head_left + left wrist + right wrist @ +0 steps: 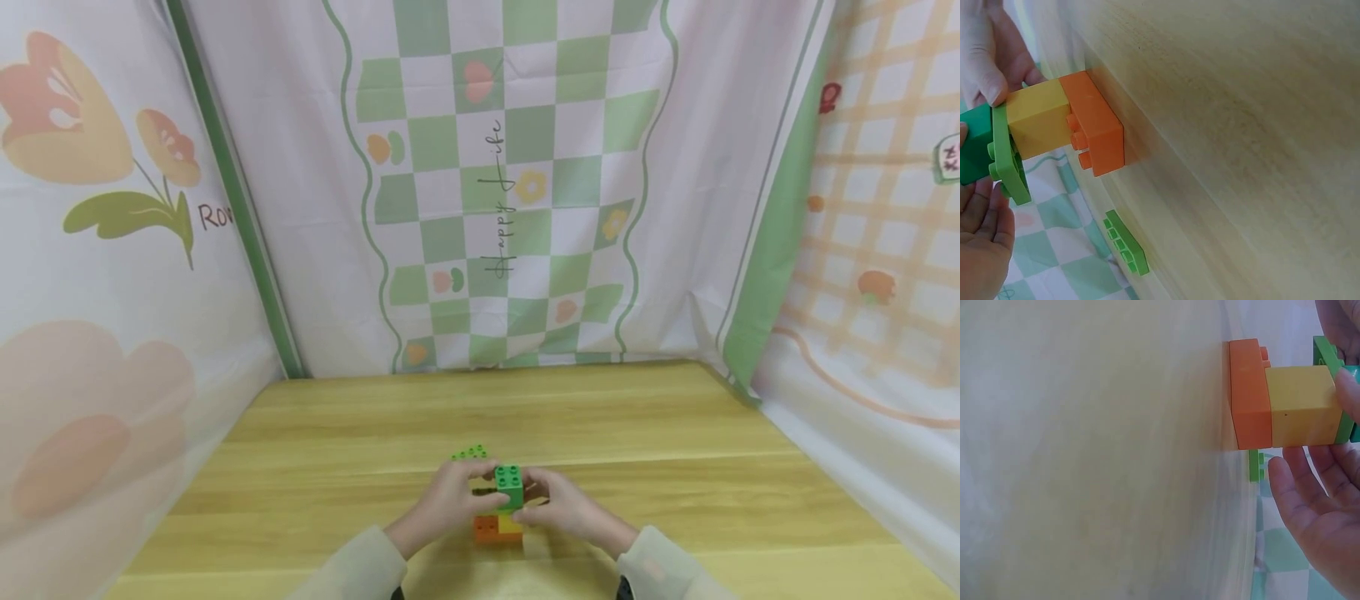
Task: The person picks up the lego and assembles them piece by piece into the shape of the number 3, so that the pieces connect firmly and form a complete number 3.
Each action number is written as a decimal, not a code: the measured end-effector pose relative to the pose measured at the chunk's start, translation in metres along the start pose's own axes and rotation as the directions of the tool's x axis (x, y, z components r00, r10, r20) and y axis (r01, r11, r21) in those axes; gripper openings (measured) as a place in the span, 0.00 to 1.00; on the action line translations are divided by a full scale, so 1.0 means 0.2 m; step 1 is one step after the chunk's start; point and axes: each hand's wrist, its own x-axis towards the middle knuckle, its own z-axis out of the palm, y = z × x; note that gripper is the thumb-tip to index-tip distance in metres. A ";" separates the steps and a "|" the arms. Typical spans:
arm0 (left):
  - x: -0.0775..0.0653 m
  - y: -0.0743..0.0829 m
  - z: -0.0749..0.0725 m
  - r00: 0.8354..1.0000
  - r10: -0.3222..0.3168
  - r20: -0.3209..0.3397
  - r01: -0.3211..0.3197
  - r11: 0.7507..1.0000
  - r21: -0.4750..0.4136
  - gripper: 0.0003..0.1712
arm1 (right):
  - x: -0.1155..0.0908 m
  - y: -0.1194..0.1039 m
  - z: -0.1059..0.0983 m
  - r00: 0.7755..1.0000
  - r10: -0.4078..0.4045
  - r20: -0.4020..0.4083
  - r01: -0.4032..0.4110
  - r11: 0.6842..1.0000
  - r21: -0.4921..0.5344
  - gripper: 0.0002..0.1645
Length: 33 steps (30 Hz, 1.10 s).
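A stack of building bricks stands on the table: an orange brick (1094, 125) at the bottom, a yellow brick (1302, 406) over it, a thin light green plate (1009, 159), and a dark green brick (509, 492) on top. My left hand (450, 498) holds the dark green brick, thumb on the near side. From the other side my right hand (564, 503) grips the stack, its thumb (990, 84) near the light green plate's edge by the yellow brick. Most of the light green plate is hidden by the hands in the head view.
Another light green plate (471, 452) with studs lies on the wooden table (360, 433) behind my left hand. Patterned cloth (510, 208) hangs at the back, with more cloth on both sides.
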 end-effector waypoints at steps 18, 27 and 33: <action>0.01 0.00 0.00 1.000 0.019 -0.002 -0.019 0.999 0.027 0.25 | 0.00 0.00 -0.02 1.000 -0.016 0.011 0.016 1.000 0.012 0.20; 0.00 0.00 0.00 1.000 0.030 -0.003 -0.030 0.998 0.052 0.23 | 0.00 -0.01 -0.01 0.999 -0.038 0.011 0.037 0.999 0.012 0.19; 0.00 0.00 -0.01 0.999 0.040 0.026 -0.041 0.999 0.027 0.19 | 0.01 0.00 -0.02 0.999 -0.032 0.018 0.031 0.999 0.039 0.18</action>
